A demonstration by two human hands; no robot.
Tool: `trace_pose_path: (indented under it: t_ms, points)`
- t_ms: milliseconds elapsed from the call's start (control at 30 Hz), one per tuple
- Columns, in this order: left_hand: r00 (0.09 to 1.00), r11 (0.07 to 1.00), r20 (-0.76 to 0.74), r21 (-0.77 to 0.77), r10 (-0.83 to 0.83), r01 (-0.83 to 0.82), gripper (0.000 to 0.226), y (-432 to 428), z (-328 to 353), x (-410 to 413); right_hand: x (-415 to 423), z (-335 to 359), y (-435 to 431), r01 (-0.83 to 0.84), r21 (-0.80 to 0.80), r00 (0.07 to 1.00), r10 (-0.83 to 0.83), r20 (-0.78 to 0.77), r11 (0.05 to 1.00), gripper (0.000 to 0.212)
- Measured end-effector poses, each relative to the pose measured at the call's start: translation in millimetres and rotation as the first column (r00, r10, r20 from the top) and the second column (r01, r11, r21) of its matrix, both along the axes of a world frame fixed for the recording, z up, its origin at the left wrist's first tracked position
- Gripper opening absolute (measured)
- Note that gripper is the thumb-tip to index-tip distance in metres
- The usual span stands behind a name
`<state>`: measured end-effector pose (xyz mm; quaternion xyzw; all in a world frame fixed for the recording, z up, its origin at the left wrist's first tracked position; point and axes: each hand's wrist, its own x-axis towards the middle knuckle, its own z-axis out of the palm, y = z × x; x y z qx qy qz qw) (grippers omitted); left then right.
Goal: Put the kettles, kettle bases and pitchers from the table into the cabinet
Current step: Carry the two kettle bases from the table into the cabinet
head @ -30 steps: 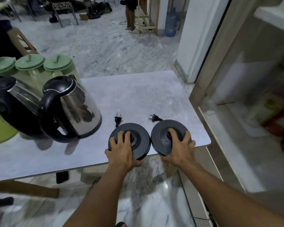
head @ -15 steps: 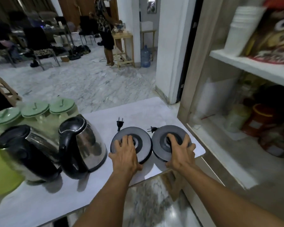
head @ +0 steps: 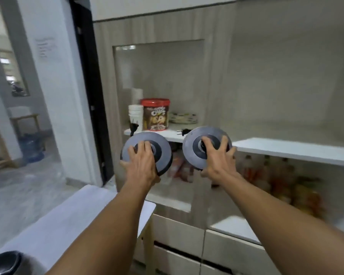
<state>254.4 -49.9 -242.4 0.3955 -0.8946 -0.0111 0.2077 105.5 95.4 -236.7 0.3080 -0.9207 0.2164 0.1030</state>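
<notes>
Two round dark kettle bases are held up in the air in front of the open cabinet. My left hand [head: 140, 162] grips the left kettle base [head: 160, 148], whose plug [head: 133, 128] dangles above it. My right hand [head: 216, 155] grips the right kettle base [head: 193, 143], its plug [head: 184, 132] lying toward the white cabinet shelf [head: 286, 148]. Both bases hover just below and in front of that shelf's front edge. The black lid of a kettle [head: 5, 262] shows at the bottom left on the white table [head: 48, 231].
On the shelf stand a stack of white cups [head: 135, 116], a red-lidded cocoa tub [head: 155, 114] and stacked plates [head: 184, 118]. Blurred colourful packages [head: 286, 181] fill the lower compartment. White drawers [head: 179, 235] are below. A doorway and water jug [head: 31, 149] lie left.
Both hands lifted the two kettle bases off the table and carried them up and right to the cabinet shelf. My view swung from the table to the cabinet.
</notes>
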Motion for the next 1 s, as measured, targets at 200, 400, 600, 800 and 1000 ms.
trace_pose_path:
  t_ms: [200,400,600,800,1000]
  points:
    - [0.961,0.959,0.024,-0.072,-0.274,0.275,0.103,86,42,-93,-45,41,121,0.321,-0.051,0.946,-0.323,-0.024,0.946,0.091]
    - [0.884,0.884,0.105,-0.065,-0.456,0.464,0.114,158,58,-187,-115,44,209,0.501,-0.048,0.865,-0.5,0.028,0.864,0.095]
    - [0.864,0.87,0.131,-0.012,-0.487,0.493,0.118,186,61,-301,-222,46,230,0.508,0.027,0.858,-0.508,0.079,0.861,0.108]
    - [0.88,0.889,0.145,0.151,-0.452,0.432,0.061,172,54,-408,-331,53,216,0.373,0.206,0.889,-0.412,0.199,0.905,0.115]
    - [0.782,0.875,0.41,0.335,-0.468,0.349,0.1,139,48,-474,-405,34,189,0.228,0.331,0.858,-0.35,0.376,0.916,0.122]
